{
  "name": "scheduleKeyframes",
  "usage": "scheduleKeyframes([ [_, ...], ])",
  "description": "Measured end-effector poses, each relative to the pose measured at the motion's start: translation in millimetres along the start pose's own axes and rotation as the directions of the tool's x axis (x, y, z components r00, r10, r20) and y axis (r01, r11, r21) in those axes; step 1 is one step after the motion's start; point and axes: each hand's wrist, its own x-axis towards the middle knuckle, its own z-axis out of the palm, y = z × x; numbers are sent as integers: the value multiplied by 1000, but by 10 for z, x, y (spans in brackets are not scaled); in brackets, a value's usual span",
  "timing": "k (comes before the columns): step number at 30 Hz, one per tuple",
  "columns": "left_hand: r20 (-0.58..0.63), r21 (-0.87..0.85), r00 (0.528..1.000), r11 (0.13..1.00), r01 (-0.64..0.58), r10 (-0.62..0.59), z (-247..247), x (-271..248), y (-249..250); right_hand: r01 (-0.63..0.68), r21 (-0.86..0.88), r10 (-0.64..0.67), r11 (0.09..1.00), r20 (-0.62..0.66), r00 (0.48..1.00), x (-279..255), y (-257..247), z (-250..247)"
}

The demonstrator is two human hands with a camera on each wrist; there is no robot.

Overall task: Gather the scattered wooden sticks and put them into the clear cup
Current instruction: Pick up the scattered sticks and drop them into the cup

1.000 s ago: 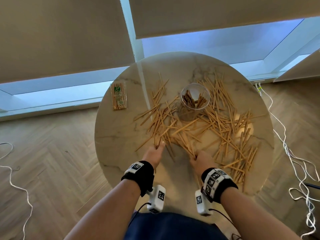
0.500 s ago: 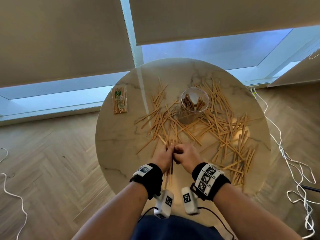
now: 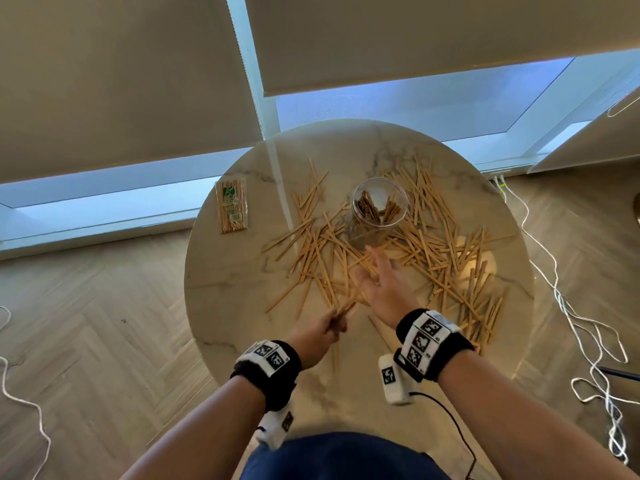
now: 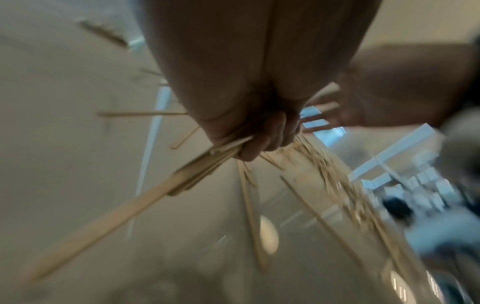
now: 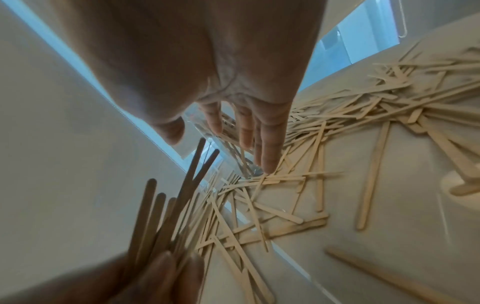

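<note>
Left hand [image 3: 320, 332] grip curled round small bundle of wooden sticks [image 4: 182, 181], lifted off marble surface [image 3: 239, 299]. Right hand [image 3: 382, 289] grip wide, fingers straight, empty, reaching toward clear cup [image 3: 379, 206]. Cup upright mid-surface, few sticks inside; many scattered sticks [image 3: 446, 251] around it. Step: carrying bundle. Next likely: steady cup, drop bundle in endwise.
</note>
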Motion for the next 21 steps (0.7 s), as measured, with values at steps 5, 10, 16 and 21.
scheduleKeyframes([
  [5, 27, 82, 995, 992, -98, 97, 107, -52, 234, -35, -6, 35, 999, 226, 973, -80, -141, 184],
  [10, -70, -11, 997, 1000, -17, 16, 207, 119, 184, -145, -46, 147, 988, 38, 988, -203, 158, -76],
  [16, -208, -237, 977, 971, 5, -56, 220, 256, 200, -711, -85, 600, 698, -474, 645, -283, 1235, -795],
  [21, -293, -197, 950, 979, 47, -104, 240, 311, 195, -790, -54, 695, 611, -440, 568, -223, 1442, -756],
])
